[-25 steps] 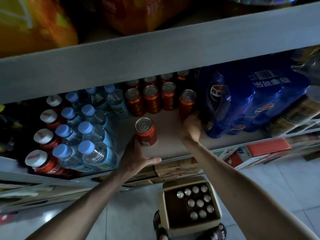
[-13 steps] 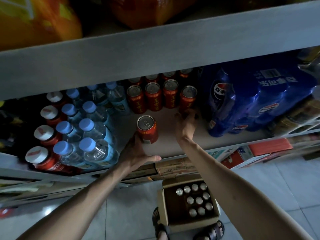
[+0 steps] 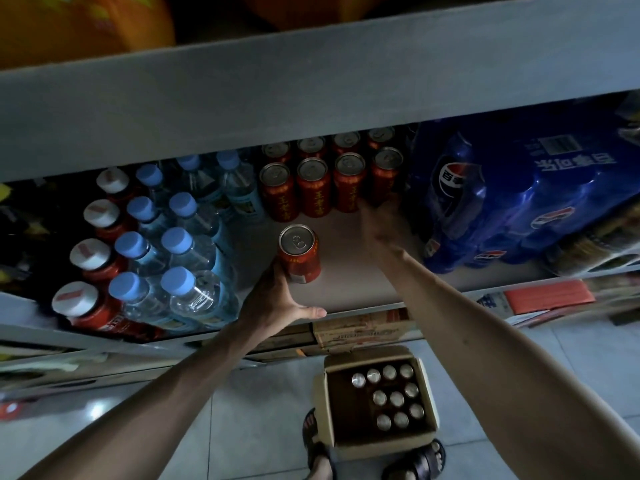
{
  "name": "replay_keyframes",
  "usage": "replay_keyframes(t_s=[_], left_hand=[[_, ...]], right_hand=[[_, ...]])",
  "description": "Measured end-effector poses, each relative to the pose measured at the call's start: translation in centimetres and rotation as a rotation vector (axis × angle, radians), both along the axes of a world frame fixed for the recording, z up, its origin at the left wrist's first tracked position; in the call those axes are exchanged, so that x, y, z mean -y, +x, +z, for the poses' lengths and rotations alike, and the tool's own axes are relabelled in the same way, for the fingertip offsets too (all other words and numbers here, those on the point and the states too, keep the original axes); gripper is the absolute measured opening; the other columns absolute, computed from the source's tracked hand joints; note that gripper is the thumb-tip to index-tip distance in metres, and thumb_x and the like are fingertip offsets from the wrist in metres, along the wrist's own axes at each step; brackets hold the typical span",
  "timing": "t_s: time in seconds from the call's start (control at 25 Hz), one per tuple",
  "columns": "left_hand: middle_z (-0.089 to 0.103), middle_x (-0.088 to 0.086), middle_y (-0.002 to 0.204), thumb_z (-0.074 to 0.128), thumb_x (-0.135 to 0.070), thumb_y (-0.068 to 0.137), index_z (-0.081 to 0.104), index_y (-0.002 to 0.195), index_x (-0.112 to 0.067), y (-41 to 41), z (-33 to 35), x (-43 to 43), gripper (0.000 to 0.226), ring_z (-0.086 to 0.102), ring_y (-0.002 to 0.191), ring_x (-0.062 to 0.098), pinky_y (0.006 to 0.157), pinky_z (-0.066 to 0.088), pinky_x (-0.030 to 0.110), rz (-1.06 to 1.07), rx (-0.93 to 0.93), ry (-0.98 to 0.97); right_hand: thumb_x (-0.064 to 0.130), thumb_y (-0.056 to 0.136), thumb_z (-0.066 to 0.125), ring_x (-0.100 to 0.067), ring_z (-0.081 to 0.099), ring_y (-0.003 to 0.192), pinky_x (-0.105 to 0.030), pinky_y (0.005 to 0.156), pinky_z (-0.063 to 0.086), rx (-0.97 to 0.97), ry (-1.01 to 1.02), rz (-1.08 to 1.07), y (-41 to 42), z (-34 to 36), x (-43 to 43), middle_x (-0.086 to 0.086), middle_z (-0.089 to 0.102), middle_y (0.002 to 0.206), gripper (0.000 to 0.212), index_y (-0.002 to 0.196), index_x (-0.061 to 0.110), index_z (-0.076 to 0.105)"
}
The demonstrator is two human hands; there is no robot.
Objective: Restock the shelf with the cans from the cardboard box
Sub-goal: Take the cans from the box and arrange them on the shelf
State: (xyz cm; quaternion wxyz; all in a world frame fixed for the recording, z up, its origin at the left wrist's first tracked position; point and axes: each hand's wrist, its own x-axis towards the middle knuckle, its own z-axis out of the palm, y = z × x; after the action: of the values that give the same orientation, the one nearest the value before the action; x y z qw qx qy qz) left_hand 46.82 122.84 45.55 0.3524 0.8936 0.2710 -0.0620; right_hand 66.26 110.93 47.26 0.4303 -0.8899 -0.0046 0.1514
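Red can (image 3: 298, 252) stands on the shelf (image 3: 349, 271) before the row of cans (image 3: 313, 187); my left hand (image 3: 277, 299) touches its near side, released, thumb spread away. My right hand (image 3: 377, 221) is at the rightmost can (image 3: 386, 174), blurred; I cannot tell its grasp.

Dim, bluish light throughout, shelf (image 3: 346, 271) recess sunk in shadow at the back left, soft glare spots thrown on the floor tiles (image 3: 95, 412), right hand (image 3: 377, 223) smeared by motion blur, straight edges bowed by wide-angle distortion, corners softened.

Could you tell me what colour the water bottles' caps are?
The caps are light blue; head view.
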Motion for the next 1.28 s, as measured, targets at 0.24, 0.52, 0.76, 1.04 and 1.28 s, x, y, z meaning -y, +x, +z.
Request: replay_keyframes(t_s=[0.24, 0.52, 0.76, 1.04, 1.28], left_hand=[[0.045, 0.002, 0.142, 0.085, -0.066, 0.042, 0.026, 0.143, -0.018, -0.2, -0.3, -0.1, 0.127, 0.043, 0.131, 0.02, 0.108, 0.038, 0.032, 0.002, -0.004, 0.031], [0.044, 0.003, 0.143, 0.083, -0.069, 0.042, 0.025, 0.143, -0.018, -0.3, 0.4, 0.2, 0.127, 0.043, 0.132, 0.021, 0.109, 0.039, 0.039, 0.029, -0.058, 0.024], [0.044, 0.006, 0.14, 0.084, -0.053, 0.061, 0.031, 0.141, -0.014, -1.3, 1.8, 0.6, 0.103, 0.044, 0.129, 0.023, 0.107, 0.039, 0.035, 0.017, -0.04, 0.061], [0.026, 0.02, 0.154, 0.056, -0.063, 0.084, 0.027, 0.149, -0.016, -1.5, 2.1, -0.5, 0.086, 0.025, 0.14, 0.042, 0.114, 0.028, 0.05, -0.244, -0.3, 0.367], [0.055, 0.024, 0.129, 0.052, -0.061, 0.087, 0.046, 0.13, -0.001, -0.2, 3.2, -1.0, 0.074, 0.053, 0.118, 0.034, 0.1, 0.043, 0.039, -0.376, -0.364, 0.509]], right_hand=[[0.043, 0.096, 0.056, -0.032, 0.042, 0.136, -0.039, 0.11, 0.031, 0.019, 0.001, -0.055, -0.1, 0.7, -1.1, -0.017, 0.041, 0.15, 0.069, 0.149, 0.007, 0.031], [0.013, 0.099, 0.049, -0.029, 0.05, 0.122, -0.045, 0.105, 0.041, -0.015, 0.063, 0.17, -1.3, 1.1, 1.6, -0.012, 0.054, 0.13, 0.029, 0.128, 0.011, 0.052], [0.009, 0.069, 0.078, -0.021, 0.058, 0.114, -0.03, 0.088, 0.048, -0.012, 0.078, 0.761, -7.1, 0.7, 1.1, -0.004, 0.06, 0.126, 0.079, 0.139, 0.019, 0.043], [0.05, 0.059, 0.088, -0.003, 0.059, 0.11, -0.024, 0.089, 0.05, 0.037, 0.182, 0.701, -7.1, -1.0, -1.2, 0.019, 0.061, 0.121, 0.088, 0.134, 0.037, 0.042], [0.067, 0.054, 0.074, -0.02, 0.063, 0.105, -0.029, 0.076, 0.045, 0.196, 0.068, 0.354, -8.5, -1.3, -5.1, 0.001, 0.062, 0.128, 0.099, 0.136, 0.033, 0.031]])
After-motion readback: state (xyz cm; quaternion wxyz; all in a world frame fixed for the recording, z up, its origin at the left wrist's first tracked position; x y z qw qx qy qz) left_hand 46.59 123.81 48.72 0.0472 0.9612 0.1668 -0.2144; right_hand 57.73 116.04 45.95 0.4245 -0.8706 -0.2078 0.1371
